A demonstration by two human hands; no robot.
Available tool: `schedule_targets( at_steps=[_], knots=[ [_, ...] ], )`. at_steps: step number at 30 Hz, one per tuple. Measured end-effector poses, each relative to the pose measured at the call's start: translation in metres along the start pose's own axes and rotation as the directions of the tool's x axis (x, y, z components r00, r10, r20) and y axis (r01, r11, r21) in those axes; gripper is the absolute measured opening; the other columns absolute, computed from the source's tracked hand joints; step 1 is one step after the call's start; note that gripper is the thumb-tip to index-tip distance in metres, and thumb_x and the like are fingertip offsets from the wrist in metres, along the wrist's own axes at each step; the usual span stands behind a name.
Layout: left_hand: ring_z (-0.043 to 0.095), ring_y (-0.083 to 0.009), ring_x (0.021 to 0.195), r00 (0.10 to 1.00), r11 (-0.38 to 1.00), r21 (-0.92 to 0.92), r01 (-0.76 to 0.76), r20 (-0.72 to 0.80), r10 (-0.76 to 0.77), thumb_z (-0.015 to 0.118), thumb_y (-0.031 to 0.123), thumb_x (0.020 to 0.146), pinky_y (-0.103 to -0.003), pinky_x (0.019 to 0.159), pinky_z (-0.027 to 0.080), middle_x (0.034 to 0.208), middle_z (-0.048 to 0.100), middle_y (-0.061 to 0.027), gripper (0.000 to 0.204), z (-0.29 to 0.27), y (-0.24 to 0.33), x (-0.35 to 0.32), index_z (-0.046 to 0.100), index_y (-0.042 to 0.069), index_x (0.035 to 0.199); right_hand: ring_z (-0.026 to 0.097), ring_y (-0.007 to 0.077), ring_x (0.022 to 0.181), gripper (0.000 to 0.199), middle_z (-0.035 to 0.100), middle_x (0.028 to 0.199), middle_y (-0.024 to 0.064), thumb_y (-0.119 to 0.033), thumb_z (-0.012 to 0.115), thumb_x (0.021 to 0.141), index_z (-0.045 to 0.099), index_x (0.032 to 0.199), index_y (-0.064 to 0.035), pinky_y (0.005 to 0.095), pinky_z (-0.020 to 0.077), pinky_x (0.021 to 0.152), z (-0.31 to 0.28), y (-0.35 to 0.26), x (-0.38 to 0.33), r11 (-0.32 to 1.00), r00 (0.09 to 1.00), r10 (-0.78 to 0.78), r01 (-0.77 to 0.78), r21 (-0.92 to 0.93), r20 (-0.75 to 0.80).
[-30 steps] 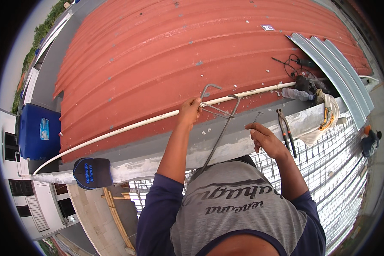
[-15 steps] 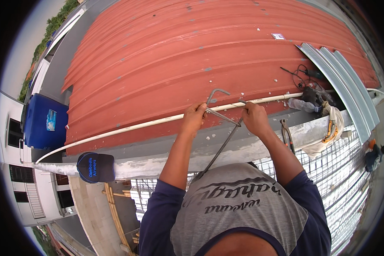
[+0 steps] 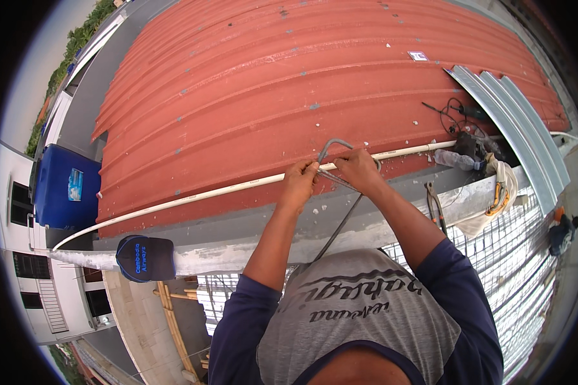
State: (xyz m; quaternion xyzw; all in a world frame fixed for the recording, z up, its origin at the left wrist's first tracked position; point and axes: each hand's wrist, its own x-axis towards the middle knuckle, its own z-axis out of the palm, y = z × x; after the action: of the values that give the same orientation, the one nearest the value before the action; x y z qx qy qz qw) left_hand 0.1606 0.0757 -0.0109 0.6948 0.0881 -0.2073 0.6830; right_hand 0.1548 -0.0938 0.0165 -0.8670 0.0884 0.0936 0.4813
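A grey metal rod, bent into a hook, rises between my hands above the white pipe. My left hand closes its fingers around the left side of this bent rod. My right hand is also closed, its fingers on the rod close to my left fingertips; they hide part of the bend. Beneath my right hand, a long straight stretch of rod slants down toward my shirt. How the bent piece and this stretch join is hard to make out.
A white pipe runs along the red corrugated roof. On the ledge are a dark cap and pincers. Farther right lie a plastic bottle, a white bag, a corded tool and metal sheeting.
My right hand has moved left, close to my left hand, and now grips nearer the bend. My left hand has shifted slightly right. The hook has moved right with it.
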Motion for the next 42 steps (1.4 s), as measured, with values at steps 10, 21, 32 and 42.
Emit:
schedule_targets(
  at_steps=[10,21,32,42],
  knots=[
    [0.038,-0.005,0.048,1.0,0.991,-0.132,0.007,-0.01,-0.008,0.056,0.023,0.095,-0.022,0.04,0.028,0.07,0.05,0.0005,0.027,0.01,-0.004,0.005,0.061,0.003,0.112,0.057,0.0143,0.066,0.03,0.06,0.076,0.0078,-0.01,0.05,0.087,0.068,0.108,0.0009,0.0308,0.0478,0.058,0.004,0.023,0.025,0.972,0.973,0.043,-0.093,0.218,0.227],
    [0.039,-0.0055,0.049,0.996,0.977,-0.201,0.076,0.063,-0.064,0.054,0.023,0.097,-0.021,0.041,0.027,0.071,0.049,0.0006,0.021,0.002,-0.006,0.008,0.063,0.006,0.106,0.061,0.0214,0.065,0.026,0.066,0.078,0.0114,-0.018,0.057,0.089,0.07,0.109,-0.0067,0.0368,0.0488,0.061,0.001,-0.006,0.016,0.993,0.961,0.059,-0.03,-0.112,0.27],
    [0.041,-0.0059,0.049,0.995,0.987,-0.13,0.096,0.053,-0.09,0.056,0.026,0.096,-0.02,0.041,0.028,0.073,0.051,-0.0003,0.023,0.006,-0.004,0.006,0.061,0.006,0.105,0.062,0.0281,0.069,0.025,0.065,0.08,0.0192,-0.016,0.056,0.086,0.069,0.101,-0.0001,0.0407,0.0461,0.065,-0.005,0.014,0.011,0.985,0.985,-0.077,0.099,-0.14,0.155],
    [0.041,-0.0058,0.048,0.991,0.984,-0.149,0.099,0.1,-0.085,0.055,0.026,0.097,-0.02,0.039,0.026,0.074,0.051,-0.0013,0.025,0.005,-0.008,0.011,0.059,0.005,0.108,0.053,0.0153,0.063,0.027,0.058,0.067,0.0081,-0.019,0.06,0.085,0.071,0.099,0.001,0.0344,0.0424,0.059,0.007,0.019,0.023,0.985,0.97,-0.116,0.084,0.154,0.213]
  ],
)
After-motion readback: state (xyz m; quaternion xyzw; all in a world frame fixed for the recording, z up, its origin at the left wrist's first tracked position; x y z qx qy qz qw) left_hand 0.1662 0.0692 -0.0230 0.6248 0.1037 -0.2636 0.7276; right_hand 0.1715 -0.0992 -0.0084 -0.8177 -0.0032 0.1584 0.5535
